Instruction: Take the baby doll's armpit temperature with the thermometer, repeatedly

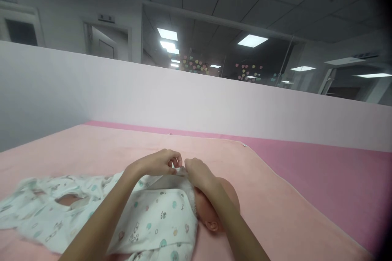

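A baby doll (223,208) lies on its back on a pink blanket (275,212), head to the right, dressed in a white printed garment (153,220). My left hand (159,163) pinches the garment's white edge near the doll's shoulder. My right hand (197,173) pinches the same edge right beside it, fingers closed, its forearm crossing over the doll's face. The two hands almost touch. Much of the doll's face is hidden by my right arm.
The blanket covers a darker pink surface (337,171) that shows at the right and back. A pale partition wall (196,98) runs behind it. A loose, blurred part of the garment (36,208) spreads to the left.
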Available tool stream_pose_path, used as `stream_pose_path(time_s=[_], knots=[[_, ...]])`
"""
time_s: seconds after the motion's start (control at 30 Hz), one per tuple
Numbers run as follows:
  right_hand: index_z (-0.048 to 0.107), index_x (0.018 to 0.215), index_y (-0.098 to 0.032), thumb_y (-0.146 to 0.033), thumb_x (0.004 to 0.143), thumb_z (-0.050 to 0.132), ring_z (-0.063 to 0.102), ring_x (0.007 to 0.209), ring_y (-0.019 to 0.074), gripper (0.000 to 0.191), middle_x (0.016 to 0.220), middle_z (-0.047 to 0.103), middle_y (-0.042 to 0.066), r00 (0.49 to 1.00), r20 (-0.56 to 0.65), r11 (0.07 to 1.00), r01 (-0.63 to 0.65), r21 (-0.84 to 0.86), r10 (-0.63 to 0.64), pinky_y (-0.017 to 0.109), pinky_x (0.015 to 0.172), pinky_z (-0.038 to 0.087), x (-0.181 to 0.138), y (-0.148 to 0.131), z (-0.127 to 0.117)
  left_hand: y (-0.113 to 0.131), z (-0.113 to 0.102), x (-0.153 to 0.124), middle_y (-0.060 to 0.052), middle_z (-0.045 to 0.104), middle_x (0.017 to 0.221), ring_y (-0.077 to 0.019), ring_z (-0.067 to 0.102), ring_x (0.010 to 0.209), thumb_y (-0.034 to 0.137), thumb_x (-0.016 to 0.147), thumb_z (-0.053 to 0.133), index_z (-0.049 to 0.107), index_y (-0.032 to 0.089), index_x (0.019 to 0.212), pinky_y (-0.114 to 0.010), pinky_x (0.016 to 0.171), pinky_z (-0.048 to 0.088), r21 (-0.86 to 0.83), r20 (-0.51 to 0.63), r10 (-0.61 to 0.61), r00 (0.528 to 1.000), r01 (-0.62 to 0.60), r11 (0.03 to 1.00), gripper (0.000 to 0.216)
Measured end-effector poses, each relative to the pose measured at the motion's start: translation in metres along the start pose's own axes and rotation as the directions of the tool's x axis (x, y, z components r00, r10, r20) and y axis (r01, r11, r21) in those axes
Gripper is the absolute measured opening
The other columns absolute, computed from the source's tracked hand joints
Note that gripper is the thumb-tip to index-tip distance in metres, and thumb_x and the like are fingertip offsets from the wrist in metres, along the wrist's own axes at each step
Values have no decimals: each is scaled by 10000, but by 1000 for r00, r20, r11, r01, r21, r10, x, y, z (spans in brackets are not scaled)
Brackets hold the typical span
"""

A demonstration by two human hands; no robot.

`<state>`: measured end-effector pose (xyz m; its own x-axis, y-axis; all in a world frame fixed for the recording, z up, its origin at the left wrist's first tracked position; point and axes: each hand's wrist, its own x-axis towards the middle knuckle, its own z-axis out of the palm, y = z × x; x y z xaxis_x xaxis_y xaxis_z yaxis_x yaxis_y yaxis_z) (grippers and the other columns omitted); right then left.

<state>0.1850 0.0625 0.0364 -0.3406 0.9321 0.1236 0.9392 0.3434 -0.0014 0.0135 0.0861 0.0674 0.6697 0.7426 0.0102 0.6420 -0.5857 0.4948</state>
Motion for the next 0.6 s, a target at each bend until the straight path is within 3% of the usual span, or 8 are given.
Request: stream_pose_path(time_s=[0.17,0.3,0.37,0.43,0.5,0.6], knots=[[543,1013,-131,-71,758,461,603,808,184,275,945,625,109,1000,15,999,-1,32,1,225,562,365,1,-2,2,7,-1,-2,-4,637,871,-161,582,790,319,692,540,581,226,865,-237,627,436,-22,60,14,998,-13,1000,201],[598,917,-143,-77,772,470,622,794,183,205,904,640,107,1000,30,1000,-5,17,4,220,573,390,3,-4,3,0,-1,3,-13,658,889,-162,594,818,436,750,487,583,226,949,-234,655,441,-144,128,10,992,9,990,305],[615,876,-135,-51,753,477,630,797,194,203,858,646,109,999,35,1000,-12,-19,12,223,580,406,5,-7,3,-15,2,9,-26,651,956,-169,589,856,492,799,378,577,220,954,-234,638,441,-150,23,-69,997,72,986,370],[618,872,-127,-24,720,500,636,803,204,219,834,649,110,999,32,998,-16,-58,18,228,589,423,6,-10,4,-35,10,18,-48,635,1021,-187,589,854,523,813,295,563,209,982,-251,607,441,-108,-115,-210,971,198,974,446],[620,868,-127,-3,698,512,642,789,203,236,828,652,107,999,31,996,-22,-85,24,230,591,437,6,-13,4,-54,21,27,-70,639,1021,-203,589,872,512,821,252,570,193,993,-284,687,444,4,-198,-263,944,269,963,482],[623,844,-133,11,688,508,647,763,202,241,810,657,98,999,32,993,-23,-112,27,238,586,451,5,-16,4,-74,38,38,-99,571,1188,-263,519,1067,472,807,285,563,201,1084,-362,864,386,223,-238,-289,927,341,913,477]])
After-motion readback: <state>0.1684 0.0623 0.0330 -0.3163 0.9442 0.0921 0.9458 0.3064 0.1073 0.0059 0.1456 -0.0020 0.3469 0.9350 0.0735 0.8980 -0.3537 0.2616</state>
